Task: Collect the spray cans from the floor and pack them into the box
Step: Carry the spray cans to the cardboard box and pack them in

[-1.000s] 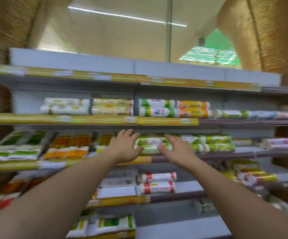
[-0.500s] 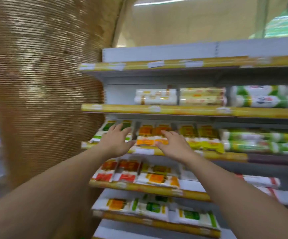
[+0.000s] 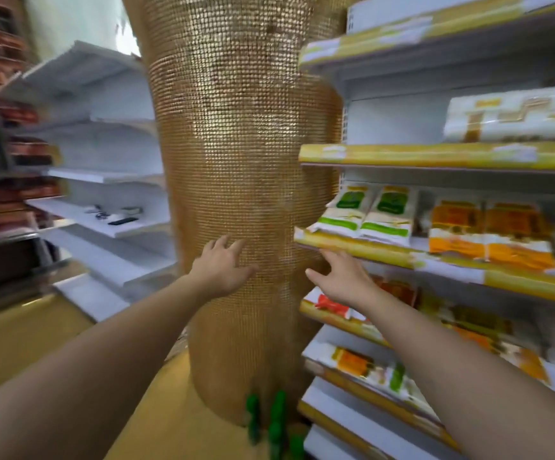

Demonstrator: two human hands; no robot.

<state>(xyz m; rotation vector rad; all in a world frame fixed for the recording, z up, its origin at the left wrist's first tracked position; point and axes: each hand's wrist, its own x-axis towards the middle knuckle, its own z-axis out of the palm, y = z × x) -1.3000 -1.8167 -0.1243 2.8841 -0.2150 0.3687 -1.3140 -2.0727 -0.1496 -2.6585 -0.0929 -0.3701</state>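
Several green spray cans [image 3: 274,423] stand on the yellow floor at the foot of a gold mesh-covered column [image 3: 243,167], near the bottom of the view. My left hand [image 3: 220,267] is stretched out in front of the column, fingers apart, holding nothing. My right hand [image 3: 339,277] reaches forward beside it, just under the edge of a shelf, also with spread fingers and nothing in it. Both hands are well above the cans. No box is in view.
On the right stand store shelves [image 3: 442,157] with yellow price strips and packets of goods. White shelves [image 3: 103,224] with a few small dark items stand at the left. The yellow floor [image 3: 176,419] runs between them.
The view has swung left from the stocked shelves to the gold column, and the green cans on the floor have come into sight. Both hands stay outstretched and hold nothing.
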